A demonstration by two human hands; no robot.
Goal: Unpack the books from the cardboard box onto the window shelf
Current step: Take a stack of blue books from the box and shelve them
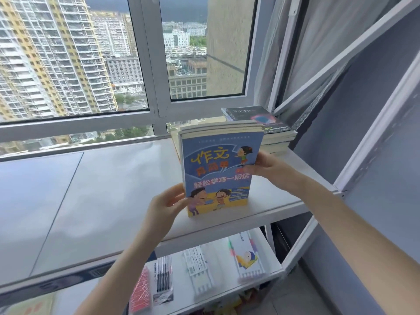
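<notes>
Your left grip (168, 201) and right grip (270, 167) pinch the upright books (218, 169) by opposite edges, long axis vertical, foot on the window shelf (113, 189), right grip nearer the flat stack (250, 113) at that shelf's right rear.

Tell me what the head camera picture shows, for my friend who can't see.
A left hand and a right hand hold a bunch of paperback books with a blue cartoon cover upright at a white window shelf. Behind them lies a stack of books with a black one on top, and tall apartment blocks show through the window.
</notes>
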